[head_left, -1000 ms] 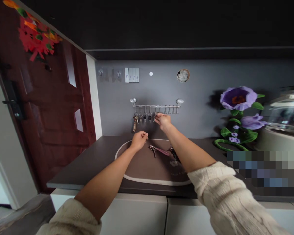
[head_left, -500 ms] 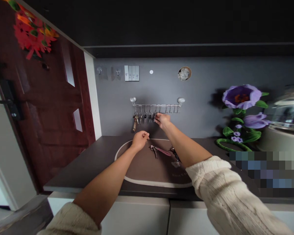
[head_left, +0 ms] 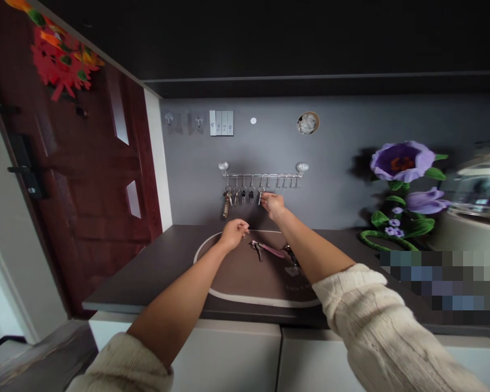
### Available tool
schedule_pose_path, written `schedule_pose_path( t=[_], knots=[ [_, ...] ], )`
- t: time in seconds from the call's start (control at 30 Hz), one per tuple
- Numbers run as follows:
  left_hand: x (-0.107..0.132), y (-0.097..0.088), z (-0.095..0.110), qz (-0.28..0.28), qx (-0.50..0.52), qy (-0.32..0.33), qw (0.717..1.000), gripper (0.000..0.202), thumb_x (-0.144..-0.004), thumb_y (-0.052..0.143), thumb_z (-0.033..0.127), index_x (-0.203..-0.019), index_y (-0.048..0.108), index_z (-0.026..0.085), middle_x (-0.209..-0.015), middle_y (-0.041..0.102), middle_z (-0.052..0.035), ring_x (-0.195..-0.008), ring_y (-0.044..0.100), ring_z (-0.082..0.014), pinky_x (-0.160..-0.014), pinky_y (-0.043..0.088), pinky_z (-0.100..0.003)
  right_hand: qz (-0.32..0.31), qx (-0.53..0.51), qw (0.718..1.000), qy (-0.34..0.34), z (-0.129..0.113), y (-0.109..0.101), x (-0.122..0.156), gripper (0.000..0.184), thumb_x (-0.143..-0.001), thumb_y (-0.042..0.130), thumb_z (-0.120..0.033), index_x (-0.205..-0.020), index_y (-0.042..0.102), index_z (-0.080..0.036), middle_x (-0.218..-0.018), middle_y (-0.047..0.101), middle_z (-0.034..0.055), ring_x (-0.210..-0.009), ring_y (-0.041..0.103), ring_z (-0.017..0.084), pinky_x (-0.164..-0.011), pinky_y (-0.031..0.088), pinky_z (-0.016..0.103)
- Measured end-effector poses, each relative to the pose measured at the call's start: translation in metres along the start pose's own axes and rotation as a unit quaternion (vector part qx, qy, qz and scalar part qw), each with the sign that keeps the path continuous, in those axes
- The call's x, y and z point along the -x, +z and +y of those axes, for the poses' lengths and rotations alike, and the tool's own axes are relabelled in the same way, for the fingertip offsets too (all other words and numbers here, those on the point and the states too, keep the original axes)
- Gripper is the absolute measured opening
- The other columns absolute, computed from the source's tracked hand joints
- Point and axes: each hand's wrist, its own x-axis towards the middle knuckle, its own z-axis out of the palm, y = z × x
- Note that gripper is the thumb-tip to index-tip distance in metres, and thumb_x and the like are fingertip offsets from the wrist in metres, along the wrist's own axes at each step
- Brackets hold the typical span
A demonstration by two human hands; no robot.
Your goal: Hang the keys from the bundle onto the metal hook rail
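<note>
Counter [head_left: 147, 272], oval mat [head_left: 237, 280], wall hook rail [head_left: 286, 176] with several hung keys [head_left: 227, 200]. Right hand [head_left: 273, 204] grip pinches a key set [head_left: 260, 194] at a hook. Left hand [head_left: 233, 233] hovers over the mat, fingers curled together, contents unclear. Two key bunches [head_left: 261, 250] lie unhung on the mat.

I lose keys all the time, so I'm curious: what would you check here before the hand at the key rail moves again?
1. Hanging key seated on a hook of the key rail: cannot tell, the ring is too small to see.
2. Right hand grip on that key: ok, fingertips pinch it.
3. Bare hooks to the right of it: ok, several are free.
4. Left hand: closed above the mat; whether it holds anything, cannot tell.
5. Keys with pink strap: ok, lying on the mat, unheld.
</note>
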Motion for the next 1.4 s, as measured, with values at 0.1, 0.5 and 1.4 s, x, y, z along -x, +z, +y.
schedule_pose_path(
  t=[0.1,0.5,1.4],
  knots=[
    [0.004,-0.001,0.001,-0.015,0.006,-0.013,1.0,0.013,-0.073,0.047,0.021,-0.077,0.055,0.012,-0.068,0.059,-0.0035,-0.052,0.048,-0.0061,-0.048,0.037,-0.017,-0.003,0.006,1.0,0.005,0.0,-0.004,0.008,0.014,-0.068,0.045,-0.004,-0.059,0.049,-0.015,-0.052,0.051,-0.0023,-0.047,0.046,0.004,-0.051,0.04,0.017],
    [0.011,-0.009,-0.003,-0.138,-0.035,0.025,0.99,0.017,-0.064,0.056,0.014,-0.08,0.06,0.011,-0.072,0.062,-0.0037,-0.064,0.053,-0.0095,-0.068,0.04,-0.024,-0.065,0.06,0.995,0.042,0.007,-0.033,0.059,0.012,-0.068,0.047,-0.003,-0.069,0.052,-0.014,-0.068,0.058,0.0023,-0.057,0.053,0.006,-0.06,0.043,0.02],
    [0.01,-0.003,-0.004,-0.098,-0.079,0.047,0.991,0.007,-0.071,0.05,0.016,-0.069,0.056,0.011,-0.062,0.06,-0.0017,-0.059,0.053,-0.0096,-0.062,0.041,-0.024,-0.171,0.421,0.882,-0.122,0.046,-0.06,0.072,0.014,-0.066,0.049,-0.018,-0.073,0.06,-0.013,-0.064,0.058,0.0017,-0.055,0.046,0.008,-0.056,0.035,0.021]
  ],
)
